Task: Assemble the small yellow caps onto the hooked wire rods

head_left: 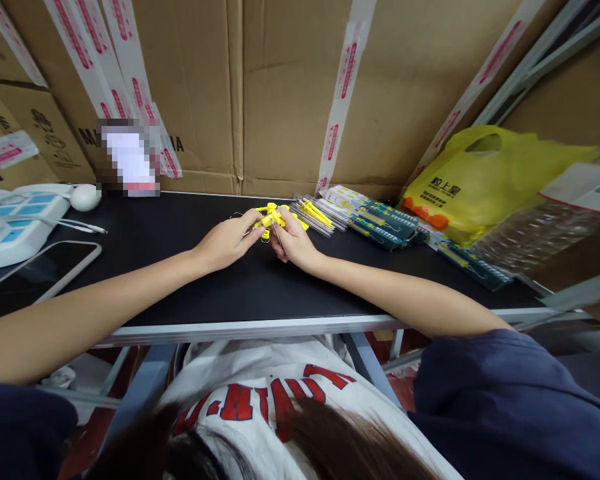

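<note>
Near the middle of the black tabletop, my left hand (233,239) pinches a small yellow plastic piece (269,219) from the left side. My right hand (297,241) closes on the same piece from the right, its fingers curled, with a thin metal wire or rod showing by its fingertips. The piece's exact kind is too small to tell. More yellow plastic parts lie under and behind the fingers, partly hidden. Just right of my right hand lie thin metal rods and yellow sticks (320,215), some apparently in clear sleeves.
Several dark green printed packets (380,230) lie at the right, beside a yellow plastic bag (495,180) and a clear plastic container (520,227). A power strip (30,217) with cables and a phone (40,273) are at the left. Large cardboard boxes (285,100) wall off the back.
</note>
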`<state>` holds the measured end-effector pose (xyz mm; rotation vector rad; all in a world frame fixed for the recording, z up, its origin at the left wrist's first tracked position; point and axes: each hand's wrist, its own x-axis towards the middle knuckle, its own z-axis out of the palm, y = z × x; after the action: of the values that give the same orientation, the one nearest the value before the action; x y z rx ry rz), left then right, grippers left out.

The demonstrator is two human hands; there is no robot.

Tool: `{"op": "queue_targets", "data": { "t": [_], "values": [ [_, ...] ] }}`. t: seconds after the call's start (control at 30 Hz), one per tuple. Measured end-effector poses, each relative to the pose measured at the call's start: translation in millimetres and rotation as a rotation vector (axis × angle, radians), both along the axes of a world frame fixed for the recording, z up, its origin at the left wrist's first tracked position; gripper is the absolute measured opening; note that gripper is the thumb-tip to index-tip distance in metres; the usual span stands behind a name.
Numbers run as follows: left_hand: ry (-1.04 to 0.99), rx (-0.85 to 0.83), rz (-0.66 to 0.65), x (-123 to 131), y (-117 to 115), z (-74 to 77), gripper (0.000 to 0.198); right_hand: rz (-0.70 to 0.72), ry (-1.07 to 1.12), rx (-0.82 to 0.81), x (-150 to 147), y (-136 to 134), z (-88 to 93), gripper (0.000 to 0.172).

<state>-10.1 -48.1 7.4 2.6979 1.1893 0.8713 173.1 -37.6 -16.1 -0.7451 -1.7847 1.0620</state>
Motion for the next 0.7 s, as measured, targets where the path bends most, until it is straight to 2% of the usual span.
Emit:
{"op": "queue_targets", "data": {
  "t": [0.1,0.37,0.57,0.7],
  "values": [
    [0.006,0.014,0.023,-1,1,-0.7,0.034,0.006,0.009,-0.001,-1,3,-1.0,0.057],
    [-0.062,-0.048,0.042,2,3,3.2,0.034,0.005,0.094,0.067,1,4,-1.2,0.046],
    [-0.021,-0.086,0.061,6,4,6.3,0.036,0.043,0.137,0.079,1,12,-5.9,0.04],
    [0.053,-0.016,0.11,11,10,7.6,0.041,0.022,0.177,0.095,1,19,-8.6,0.039]
  ]
}}
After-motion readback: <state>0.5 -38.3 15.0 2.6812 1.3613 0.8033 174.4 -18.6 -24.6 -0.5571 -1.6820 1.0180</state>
